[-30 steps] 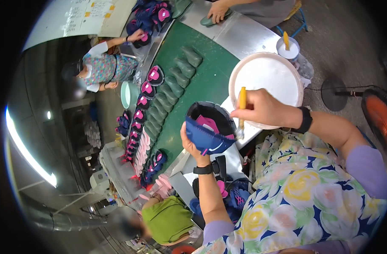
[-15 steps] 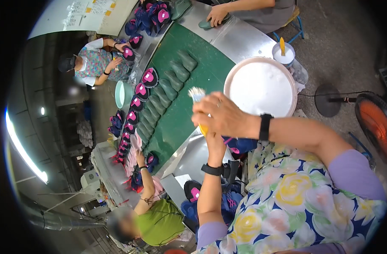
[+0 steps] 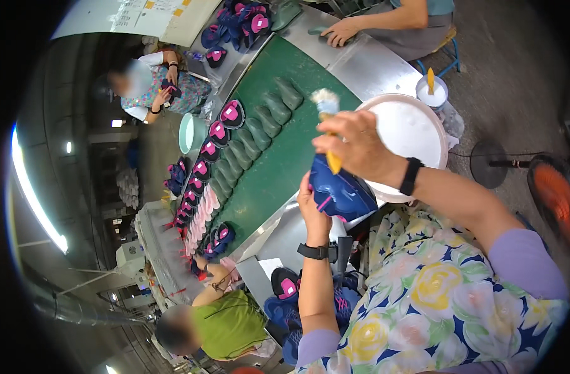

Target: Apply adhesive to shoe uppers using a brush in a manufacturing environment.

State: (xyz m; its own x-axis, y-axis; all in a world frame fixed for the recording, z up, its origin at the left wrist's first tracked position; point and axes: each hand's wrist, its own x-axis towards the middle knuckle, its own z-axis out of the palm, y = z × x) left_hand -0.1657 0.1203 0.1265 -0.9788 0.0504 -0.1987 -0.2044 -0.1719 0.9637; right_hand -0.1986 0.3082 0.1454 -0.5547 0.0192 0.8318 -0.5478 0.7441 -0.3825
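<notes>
My left hand (image 3: 314, 215) is closed on a navy shoe upper (image 3: 344, 194) with pink trim, held up at the near edge of the green belt. Just above it, my right hand (image 3: 365, 144) grips a paintbrush (image 3: 332, 163) by its yellow handle. The pale bristles point up and away from me, over the belt, and are slightly blurred. Right beside and partly behind my right hand and the shoe upper stands a wide pale pink basin (image 3: 442, 149) of white stuff. More navy shoe uppers (image 3: 285, 311) lie below my left forearm.
Grey-green shoe lasts (image 3: 254, 133) line the green belt (image 3: 279, 171), beside a row of dark pieces with pink centres (image 3: 232, 114). Beyond the basin are a small tub (image 3: 432, 98) with a yellow-handled tool and a fan heater (image 3: 554, 199). Three co-workers sit or stand around the belt.
The navy shoe upper has come up into full view in my left hand. My right hand and the brush have moved right. The whole view has shifted a little.
</notes>
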